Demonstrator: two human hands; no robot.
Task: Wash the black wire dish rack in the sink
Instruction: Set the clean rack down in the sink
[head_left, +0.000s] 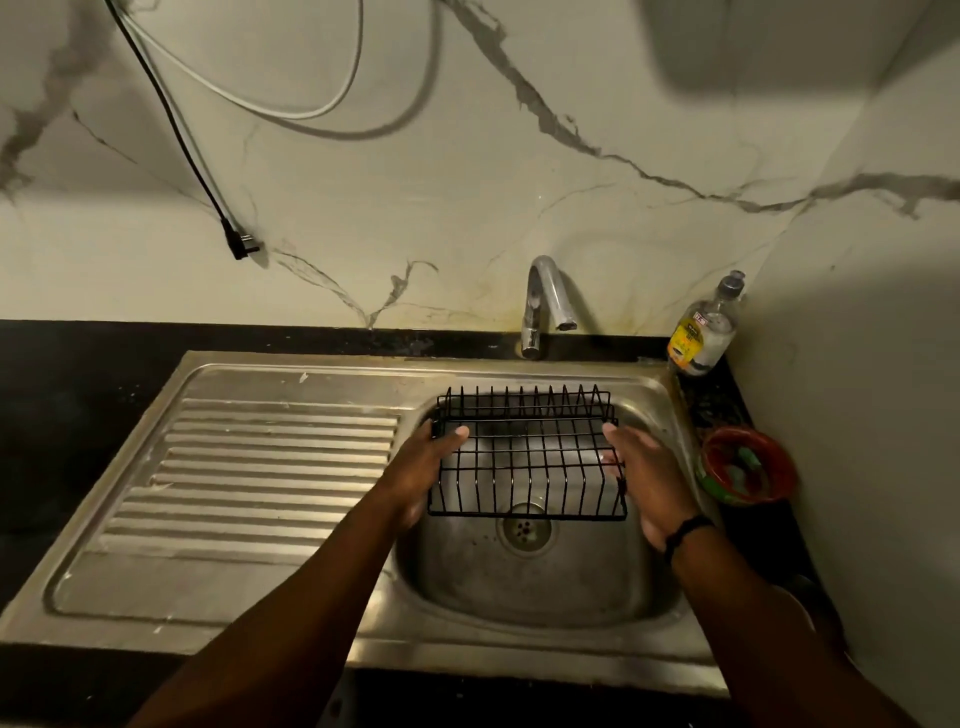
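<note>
The black wire dish rack (527, 457) hangs over the basin of the sink (540, 587), held level above the drain (523, 529) with its row of upright prongs at the far side, towards the tap (543, 306). The left hand (423, 467) grips the rack's left end, thumb hooked over the top wire and fingers underneath; the right hand (649, 473) holds the right end, its fingers fairly straight along the side wires and the thumb over the rim. No water runs from the spout, and the basin looks dry, so the washing proper seems not yet begun: this is the placing step. Next the rack likely needs setting down or tilting under the spout, one hand freed for the tap handle. A dish soap bottle (704, 332) stands at the back right corner, and a red bowl (748, 465) sits just right of the sink
</note>
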